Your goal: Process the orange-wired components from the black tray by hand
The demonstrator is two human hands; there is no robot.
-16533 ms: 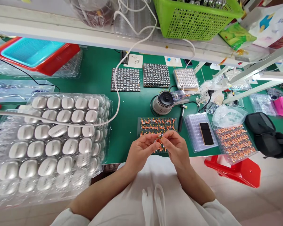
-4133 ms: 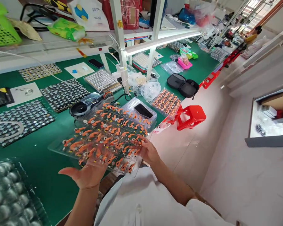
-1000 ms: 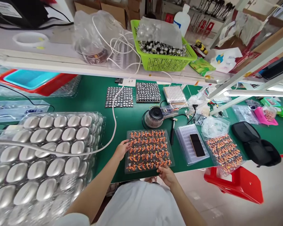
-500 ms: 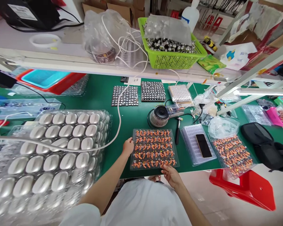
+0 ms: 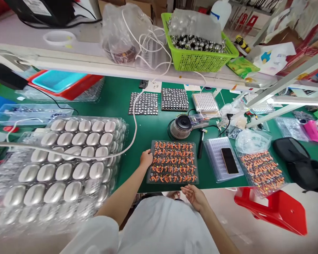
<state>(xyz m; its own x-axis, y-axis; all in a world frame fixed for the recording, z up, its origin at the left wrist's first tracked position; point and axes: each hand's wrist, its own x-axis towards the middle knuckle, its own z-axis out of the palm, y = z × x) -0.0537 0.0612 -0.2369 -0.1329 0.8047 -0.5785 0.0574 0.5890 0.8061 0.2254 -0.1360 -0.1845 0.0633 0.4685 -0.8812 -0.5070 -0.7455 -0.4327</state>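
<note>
Where your left hand (image 5: 146,158) meets translucent rectangular plastic tray (image 5: 148,177), grip unclear; right hand (image 5: 194,196) unclenched, empty; likely light, flexible: hold rims.

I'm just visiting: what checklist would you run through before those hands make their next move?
1. Tray of orange parts flat on the green table: ok.
2. Left hand at the tray's left edge: ok; its exact grip is hard to see.
3. Right hand touching the tray's front edge: cannot tell.
4. Hammer off the tray: ok, beside it.
5. Stacked clear trays uncovered: not ok, a phone lies on top.
</note>
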